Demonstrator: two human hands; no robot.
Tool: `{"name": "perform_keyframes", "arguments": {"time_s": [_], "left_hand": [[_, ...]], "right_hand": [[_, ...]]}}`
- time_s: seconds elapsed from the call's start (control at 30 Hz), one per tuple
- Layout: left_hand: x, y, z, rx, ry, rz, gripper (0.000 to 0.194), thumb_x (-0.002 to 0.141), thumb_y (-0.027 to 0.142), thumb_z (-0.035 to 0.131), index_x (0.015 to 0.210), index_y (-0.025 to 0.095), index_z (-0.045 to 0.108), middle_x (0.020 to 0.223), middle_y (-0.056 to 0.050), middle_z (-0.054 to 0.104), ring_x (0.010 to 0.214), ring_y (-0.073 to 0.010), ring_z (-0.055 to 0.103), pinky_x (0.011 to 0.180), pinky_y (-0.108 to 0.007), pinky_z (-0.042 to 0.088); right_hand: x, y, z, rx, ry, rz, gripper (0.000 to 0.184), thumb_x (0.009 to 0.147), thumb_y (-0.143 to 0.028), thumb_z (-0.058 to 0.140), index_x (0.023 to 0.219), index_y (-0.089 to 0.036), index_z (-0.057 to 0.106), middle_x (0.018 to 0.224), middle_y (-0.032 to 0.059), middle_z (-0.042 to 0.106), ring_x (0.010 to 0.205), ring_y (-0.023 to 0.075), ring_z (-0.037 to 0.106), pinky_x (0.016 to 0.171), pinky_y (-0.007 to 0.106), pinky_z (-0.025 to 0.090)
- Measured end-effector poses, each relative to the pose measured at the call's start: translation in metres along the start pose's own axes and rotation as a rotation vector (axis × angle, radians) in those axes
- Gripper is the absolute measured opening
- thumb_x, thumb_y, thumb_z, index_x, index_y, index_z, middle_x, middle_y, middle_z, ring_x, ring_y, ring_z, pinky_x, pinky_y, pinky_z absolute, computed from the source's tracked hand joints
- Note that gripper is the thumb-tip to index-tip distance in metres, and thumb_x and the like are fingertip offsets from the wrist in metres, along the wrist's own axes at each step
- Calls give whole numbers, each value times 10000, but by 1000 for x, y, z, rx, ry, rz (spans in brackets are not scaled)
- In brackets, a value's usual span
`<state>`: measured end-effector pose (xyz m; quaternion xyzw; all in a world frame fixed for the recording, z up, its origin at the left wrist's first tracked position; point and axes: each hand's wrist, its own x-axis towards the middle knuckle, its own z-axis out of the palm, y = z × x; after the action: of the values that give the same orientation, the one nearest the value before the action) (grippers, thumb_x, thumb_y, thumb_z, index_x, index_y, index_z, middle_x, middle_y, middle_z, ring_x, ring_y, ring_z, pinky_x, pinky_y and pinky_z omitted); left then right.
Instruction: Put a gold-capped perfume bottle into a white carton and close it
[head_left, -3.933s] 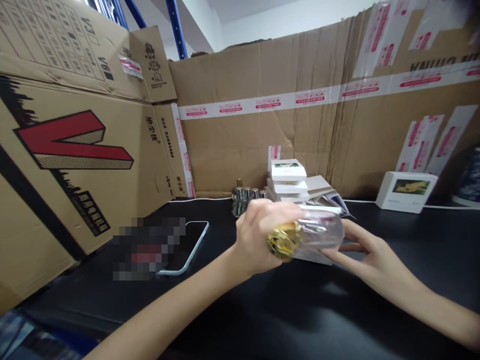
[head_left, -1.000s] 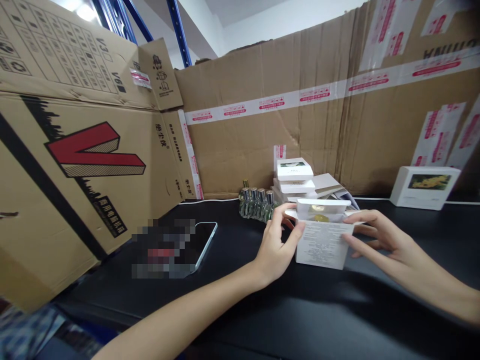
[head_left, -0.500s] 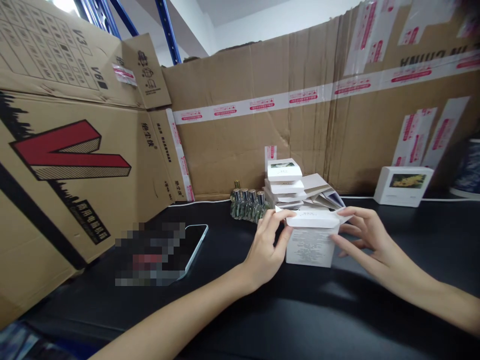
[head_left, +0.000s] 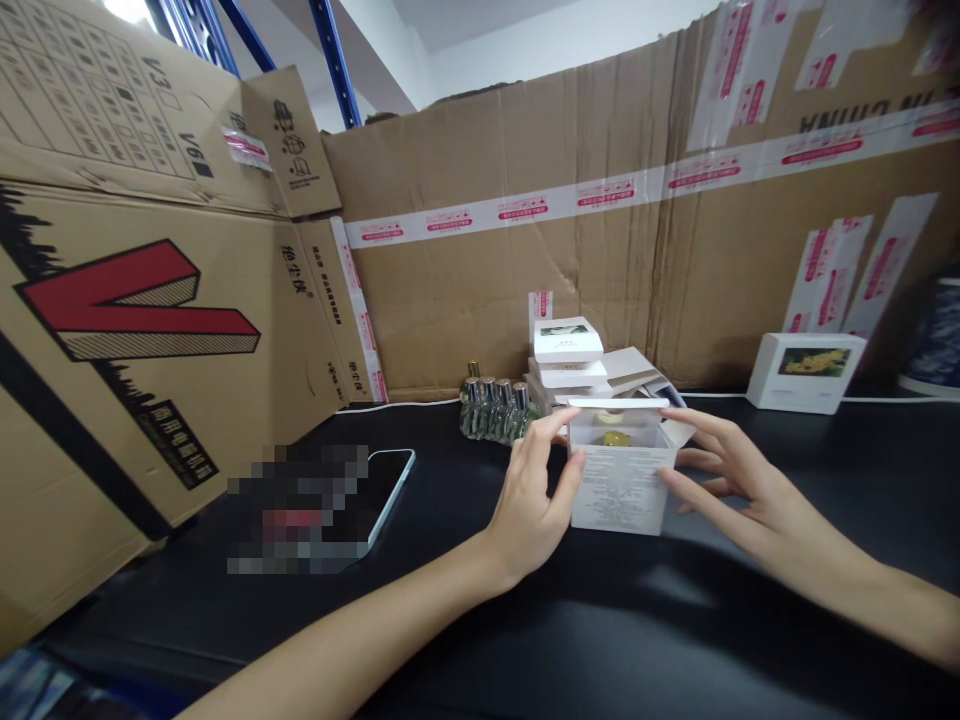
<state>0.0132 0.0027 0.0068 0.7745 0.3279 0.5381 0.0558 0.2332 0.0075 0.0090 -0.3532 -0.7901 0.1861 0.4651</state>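
Note:
A white printed carton (head_left: pixel 619 490) stands upright on the black table, its top flap raised and a side flap sticking out on the right. Inside the opening shows something yellow (head_left: pixel 616 439), its kind unclear. My left hand (head_left: pixel 536 495) grips the carton's left side, thumb on the front and fingers at the upper edge. On the opposite side my right hand (head_left: pixel 731 480) holds the carton with thumb at the front edge and index finger by the top flap. Behind it are a stack of white boxes (head_left: pixel 568 345) and several small glass bottles (head_left: pixel 495 410) with silver caps.
A white box with a flower picture (head_left: pixel 810 372) stands at the back right. On the left lies a phone (head_left: pixel 390 500), partly pixelated. Large cardboard sheets (head_left: pixel 480 290) wall the table's back and left. A blue-and-white object (head_left: pixel 934 335) is at the far right edge.
The carton's top flap has swung up and back, uncovering the opening and the yellow thing within. Both hands have stayed at the carton's sides with little movement.

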Motion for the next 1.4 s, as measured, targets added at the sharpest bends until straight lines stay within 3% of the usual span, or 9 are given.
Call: {"name": "perform_keyframes", "arguments": {"time_s": [0.2, 0.43, 0.83, 0.93, 1.03, 1.13, 1.23, 1.3, 1.4], "left_hand": [[1, 0, 0, -44, -24, -50, 382, 939, 271, 435, 1309, 258, 343, 1174, -63, 517, 1005, -164, 517, 929, -396, 421], [2, 5, -2, 15, -46, 69, 237, 935, 227, 432, 1167, 199, 474, 1082, -68, 517, 1021, -165, 497, 908, -344, 409], [3, 0, -1, -45, -105, 74, 270, 951, 218, 406, 1193, 178, 517, 1119, -81, 510, 1082, -163, 485, 959, -322, 388], [3, 3, 0, -65, -101, 62, 275, 953, 213, 402, 1200, 165, 511, 1137, -84, 519, 1105, -167, 481, 966, -326, 377], [2, 4, 0, -91, -100, 45, 263, 951, 201, 408, 1184, 167, 524, 1140, -76, 525, 1116, -161, 478, 967, -315, 375], [2, 5, 1, -137, -86, 38, 235, 943, 189, 423, 1137, 168, 555, 1105, -66, 534, 1085, -143, 497, 953, -285, 390], [2, 7, 3, -195, -56, 28, 216, 943, 183, 421, 1108, 164, 561, 1095, -59, 546, 1061, -128, 514, 946, -262, 401], [2, 8, 3, -214, -45, 10, 205, 948, 186, 412, 1095, 163, 553, 1083, -52, 562, 1042, -122, 525, 937, -256, 410], [2, 9, 3, -197, -60, 12, 203, 951, 185, 403, 1100, 163, 540, 1080, -48, 565, 1043, -118, 526, 940, -251, 411]], "right_hand": [[1, -3, 1, 52, -11, 55, 572, 893, -437, 519, 1397, -331, 269, 1294, 98, 452, 1040, 226, 571, 619, 240, 595], [-1, 0, 0, 81, -28, 8, 351, 902, -406, 521, 1207, -281, 398, 1284, 73, 440, 1049, 197, 557, 666, 221, 594], [0, 5, 1, 11, -80, -32, 534, 943, -377, 454, 1423, -439, 230, 1401, 1, 371, 1034, 155, 553, 661, 161, 575], [0, 5, 1, -9, -136, -41, 454, 960, -350, 424, 1394, -426, 314, 1428, -7, 322, 1078, 151, 533, 695, 146, 565], [1, 0, 0, -19, -155, -56, 347, 969, -343, 403, 1312, -398, 416, 1366, 0, 390, 1090, 144, 530, 707, 137, 559], [1, -4, 1, -101, -119, -108, 299, 962, -337, 419, 1260, -358, 443, 1287, 23, 447, 1068, 143, 545, 711, 141, 558], [-1, -6, 4, -112, 9, -127, 324, 908, -362, 517, 1214, -300, 433, 1199, 61, 469, 942, 155, 597, 521, 119, 536], [-4, -6, 7, -50, 116, -129, 437, 850, -366, 600, 1220, -279, 384, 1175, 80, 461, 785, 131, 615, 405, 116, 487], [-6, -7, 9, 24, 155, -131, 640, 816, -324, 648, 1331, -288, 270, 1182, 96, 473, 693, 104, 606, 472, 167, 542]]}}
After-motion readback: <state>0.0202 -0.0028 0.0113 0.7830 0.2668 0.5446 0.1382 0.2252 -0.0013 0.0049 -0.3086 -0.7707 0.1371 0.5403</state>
